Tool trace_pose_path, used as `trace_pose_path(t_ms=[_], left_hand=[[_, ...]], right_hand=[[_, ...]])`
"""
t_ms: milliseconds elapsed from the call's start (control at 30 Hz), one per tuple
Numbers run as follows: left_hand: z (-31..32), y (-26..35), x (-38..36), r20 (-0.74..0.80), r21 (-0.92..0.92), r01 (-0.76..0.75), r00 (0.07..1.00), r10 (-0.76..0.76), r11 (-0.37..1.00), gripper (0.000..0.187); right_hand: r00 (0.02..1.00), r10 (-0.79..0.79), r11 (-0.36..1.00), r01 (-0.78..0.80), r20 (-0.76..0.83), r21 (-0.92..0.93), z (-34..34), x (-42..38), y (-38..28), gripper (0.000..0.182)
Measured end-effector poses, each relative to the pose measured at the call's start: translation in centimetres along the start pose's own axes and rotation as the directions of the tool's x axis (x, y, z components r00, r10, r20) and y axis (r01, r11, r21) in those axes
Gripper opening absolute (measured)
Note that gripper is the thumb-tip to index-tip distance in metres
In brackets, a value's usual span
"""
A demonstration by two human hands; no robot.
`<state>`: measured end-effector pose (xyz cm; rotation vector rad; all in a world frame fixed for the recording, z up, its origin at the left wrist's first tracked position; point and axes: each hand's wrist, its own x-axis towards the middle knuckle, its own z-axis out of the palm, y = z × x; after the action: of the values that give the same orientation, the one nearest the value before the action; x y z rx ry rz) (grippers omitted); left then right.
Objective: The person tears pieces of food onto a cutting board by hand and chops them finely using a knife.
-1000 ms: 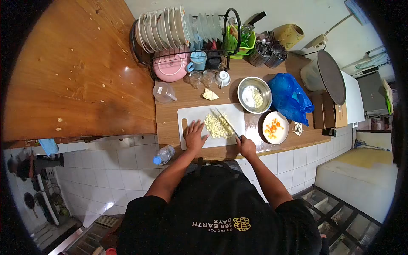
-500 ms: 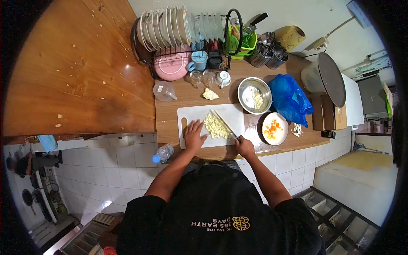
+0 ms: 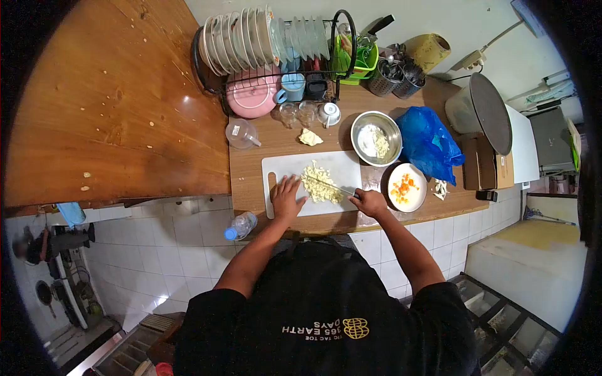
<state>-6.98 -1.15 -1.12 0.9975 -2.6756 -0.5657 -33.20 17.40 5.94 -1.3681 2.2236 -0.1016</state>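
A white cutting board (image 3: 285,164) lies on the wooden counter with a heap of pale chopped vegetable pieces (image 3: 321,186) on it. My left hand (image 3: 286,199) rests on the board's left part, fingers spread, just beside the heap and holding nothing. The handle of a kitchen knife (image 3: 338,188) is wrapped in my right hand (image 3: 371,203) at the board's right edge. Its blade points left across the pieces. Behind the board stands a steel bowl (image 3: 362,141) with more pale pieces inside. To the right, a white plate (image 3: 415,199) carries orange chopped bits.
A crumpled pale yellow piece (image 3: 310,137) lies behind the board. A blue plastic bag (image 3: 426,144) sits beside the bowl. At the back stands a dish rack (image 3: 282,74). A water bottle (image 3: 241,225) is at the front left edge, and a person (image 3: 59,241) stands far left.
My right hand has moved right and slightly away from me with the knife, whose blade now lies flatter across the heap. My left hand has stayed in place.
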Motion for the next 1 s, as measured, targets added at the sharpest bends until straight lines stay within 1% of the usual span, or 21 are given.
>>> trace_pose_path(t_ms=[67, 133, 167, 233, 333, 433, 567, 733, 867, 933, 967, 1000], left_hand=[[0.0, -0.1, 0.0, -0.005, 0.003, -0.002, 1.000, 0.002, 1.000, 0.069], [-0.4, 0.0, -0.3, -0.044, -0.055, -0.002, 0.999, 0.000, 0.998, 0.068], [-0.6, 0.0, -0.5, -0.044, -0.056, 0.000, 0.999, -0.003, 0.998, 0.068], [-0.6, -0.4, -0.9, -0.090, -0.166, 0.016, 0.995, -0.032, 0.986, 0.069], [-0.4, -0.3, -1.2, -0.116, -0.147, 0.023, 0.992, -0.040, 0.989, 0.070], [-0.5, -0.3, -1.2, -0.115, -0.148, 0.022, 0.993, -0.039, 0.989, 0.071], [-0.8, -0.3, -1.0, -0.089, -0.156, 0.035, 0.995, -0.049, 0.987, 0.070], [-0.5, -0.3, -1.0, -0.112, -0.153, 0.016, 0.993, -0.033, 0.988, 0.067], [-0.5, -0.2, -0.8, -0.140, -0.164, -0.013, 0.990, -0.010, 0.986, 0.066], [-0.5, -0.2, -0.9, -0.109, -0.123, 0.013, 0.994, -0.027, 0.992, 0.065], [-0.6, -0.3, -0.9, -0.112, -0.122, 0.010, 0.993, -0.024, 0.992, 0.065], [-0.7, -0.3, -1.0, -0.118, -0.125, 0.000, 0.993, -0.015, 0.992, 0.066]], right_hand=[[0.997, -0.032, 0.999, 0.033, 0.068, -0.010, 0.0, -0.3, 0.4, 0.050], [0.996, -0.043, 0.999, 0.044, 0.081, -0.018, 0.5, -0.7, 0.7, 0.050], [0.995, -0.050, 0.998, 0.053, 0.090, -0.025, 0.9, -0.9, 0.8, 0.049], [0.995, -0.041, 0.999, 0.042, 0.087, -0.008, 1.4, -1.1, 0.8, 0.049], [0.996, -0.031, 1.000, 0.031, 0.089, 0.003, 2.2, -1.3, 0.7, 0.049], [0.991, -0.052, 0.999, 0.049, 0.123, 0.020, 2.7, -1.4, 0.7, 0.049], [0.993, -0.045, 0.999, 0.044, 0.105, 0.015, 3.4, -1.6, 0.5, 0.050], [0.993, 0.030, 0.999, -0.034, 0.113, 0.037, 4.3, -1.8, -0.3, 0.049], [0.995, 0.032, 0.999, -0.035, 0.100, 0.031, 4.3, -1.9, -0.4, 0.049], [0.985, 0.065, 0.990, -0.084, 0.162, 0.112, 4.2, -1.8, -0.4, 0.051], [0.985, 0.065, 0.990, -0.083, 0.158, 0.112, 4.4, -1.4, 0.0, 0.051], [0.975, 0.024, 0.978, -0.069, 0.222, 0.196, 5.3, -0.7, 1.3, 0.052]])
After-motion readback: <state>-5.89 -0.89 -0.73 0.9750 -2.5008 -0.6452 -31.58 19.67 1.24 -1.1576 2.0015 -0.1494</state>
